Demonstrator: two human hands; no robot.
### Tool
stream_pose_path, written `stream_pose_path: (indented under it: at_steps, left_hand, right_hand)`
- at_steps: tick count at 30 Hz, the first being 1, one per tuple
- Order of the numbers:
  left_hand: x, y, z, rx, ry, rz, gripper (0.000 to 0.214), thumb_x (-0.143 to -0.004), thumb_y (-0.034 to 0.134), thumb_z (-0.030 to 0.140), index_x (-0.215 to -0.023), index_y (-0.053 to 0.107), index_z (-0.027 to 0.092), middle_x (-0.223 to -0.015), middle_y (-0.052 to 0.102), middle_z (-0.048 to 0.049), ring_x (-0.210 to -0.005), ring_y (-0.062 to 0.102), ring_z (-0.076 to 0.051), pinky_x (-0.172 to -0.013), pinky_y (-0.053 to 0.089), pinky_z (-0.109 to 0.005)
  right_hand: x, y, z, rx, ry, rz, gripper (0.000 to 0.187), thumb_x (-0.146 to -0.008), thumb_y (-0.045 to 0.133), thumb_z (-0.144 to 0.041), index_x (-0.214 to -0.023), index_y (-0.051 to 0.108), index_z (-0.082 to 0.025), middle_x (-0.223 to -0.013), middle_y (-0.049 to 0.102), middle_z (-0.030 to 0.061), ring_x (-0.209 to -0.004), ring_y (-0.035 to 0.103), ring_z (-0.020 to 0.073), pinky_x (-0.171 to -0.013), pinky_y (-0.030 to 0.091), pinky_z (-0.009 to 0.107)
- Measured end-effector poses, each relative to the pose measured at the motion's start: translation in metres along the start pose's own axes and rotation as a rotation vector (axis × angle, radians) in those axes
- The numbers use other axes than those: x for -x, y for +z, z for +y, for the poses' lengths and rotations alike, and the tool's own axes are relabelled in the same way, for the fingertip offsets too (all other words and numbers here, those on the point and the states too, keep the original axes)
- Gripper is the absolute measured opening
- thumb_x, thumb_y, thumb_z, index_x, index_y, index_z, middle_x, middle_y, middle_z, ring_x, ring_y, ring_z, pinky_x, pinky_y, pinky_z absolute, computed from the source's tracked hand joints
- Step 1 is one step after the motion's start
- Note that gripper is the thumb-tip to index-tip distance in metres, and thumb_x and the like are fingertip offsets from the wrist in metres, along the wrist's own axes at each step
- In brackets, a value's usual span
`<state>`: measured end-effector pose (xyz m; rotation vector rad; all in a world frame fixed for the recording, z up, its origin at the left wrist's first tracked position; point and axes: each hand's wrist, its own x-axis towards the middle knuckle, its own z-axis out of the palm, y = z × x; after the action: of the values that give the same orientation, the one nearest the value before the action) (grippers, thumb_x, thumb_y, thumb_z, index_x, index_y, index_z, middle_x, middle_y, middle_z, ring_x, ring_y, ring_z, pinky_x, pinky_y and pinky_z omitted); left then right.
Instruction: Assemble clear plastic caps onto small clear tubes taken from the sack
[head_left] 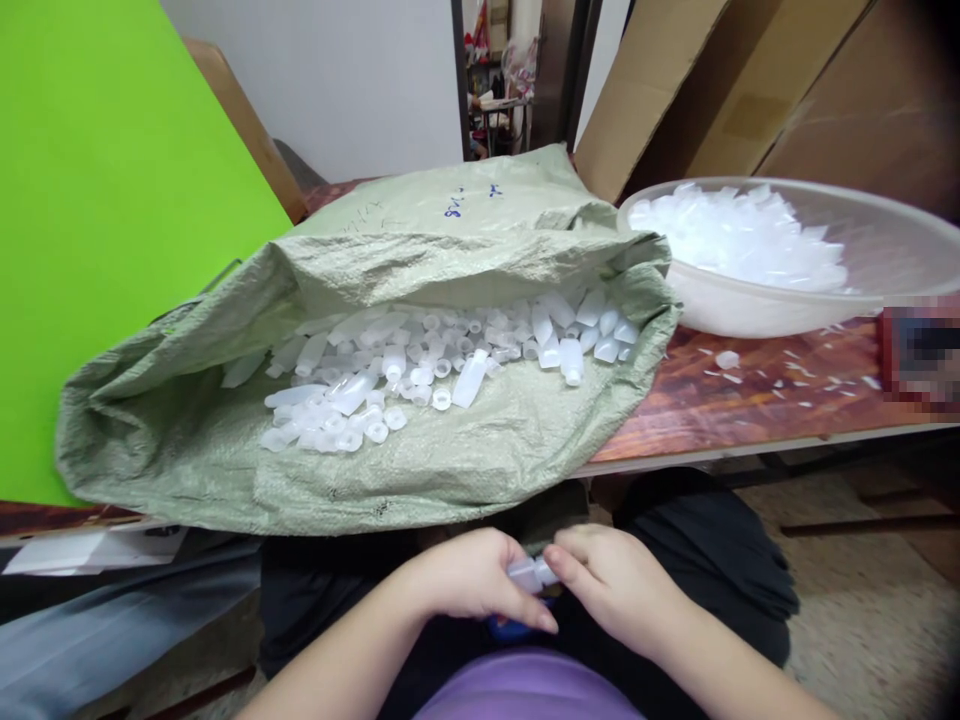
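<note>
Both hands meet in my lap, below the table edge. My left hand (476, 580) and my right hand (611, 580) together hold one small translucent plastic bottle (531, 573) between their fingertips. A blue object (514, 629) shows just under the hands; I cannot tell what it is. On the table in front lies an open green woven sack (420, 470) with several small translucent bottles (420, 375) spilling from its mouth.
A large translucent bowl (750, 305) heaped with white plastic pieces (742, 235) stands at the right on the wooden table (750, 395), with plastic scraps scattered beside it. A green board (97, 200) stands at the left. Cardboard sheets (757, 90) lean behind the bowl.
</note>
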<state>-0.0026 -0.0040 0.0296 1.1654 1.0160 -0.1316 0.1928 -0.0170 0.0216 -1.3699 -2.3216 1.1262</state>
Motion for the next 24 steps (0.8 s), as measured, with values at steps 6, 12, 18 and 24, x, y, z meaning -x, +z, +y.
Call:
stream_pose_path:
  at_steps: [6,12,18,24]
  left_hand:
    - [-0.001,-0.001,-0.001,-0.200,-0.056,0.138,0.038,-0.051,0.076,0.046,-0.069,0.059,0.018,-0.055,0.051,0.0049,-0.049,0.041,-0.010,-0.044,0.029,-0.023]
    - [0.001,-0.003,-0.006,-0.253,-0.112,0.201,0.040,-0.053,0.073,0.047,-0.078,0.060,0.018,-0.058,0.052,0.0050,-0.051,0.043,-0.011,-0.046,0.030,-0.022]
    - [0.000,-0.004,-0.014,-0.288,-0.127,0.209,0.040,-0.053,0.071,0.050,-0.077,0.059,0.020,-0.058,0.052,0.0051,-0.051,0.044,-0.012,-0.045,0.031,-0.023]
    - [0.000,-0.007,-0.019,-0.275,-0.138,0.201,0.041,-0.052,0.072,0.049,-0.077,0.060,0.019,-0.059,0.052,0.0046,-0.050,0.043,-0.012,-0.044,0.029,-0.022]
  right_hand:
    - [0.004,0.010,0.011,-0.221,-0.109,-0.035,0.035,-0.092,0.036,-0.039,-0.096,0.064,-0.017,-0.086,0.063,0.0077,-0.079,0.060,0.0159,-0.072,0.049,0.028]
    - [0.002,0.032,0.019,-0.313,-0.099,0.022,0.037,-0.086,0.049,-0.043,-0.113,0.056,-0.018,-0.102,0.062,0.0095,-0.091,0.060,0.0181,-0.079,0.049,0.030]
    - [-0.002,0.036,0.017,-0.304,-0.055,0.010,0.034,-0.087,0.045,-0.046,-0.097,0.061,-0.017,-0.089,0.064,0.0080,-0.080,0.060,0.0170,-0.071,0.048,0.028]
    - [-0.007,0.041,0.012,-0.330,0.069,-0.056,0.039,-0.092,0.033,-0.044,-0.088,0.058,-0.016,-0.077,0.062,0.0059,-0.068,0.058,0.0150,-0.063,0.047,0.027]
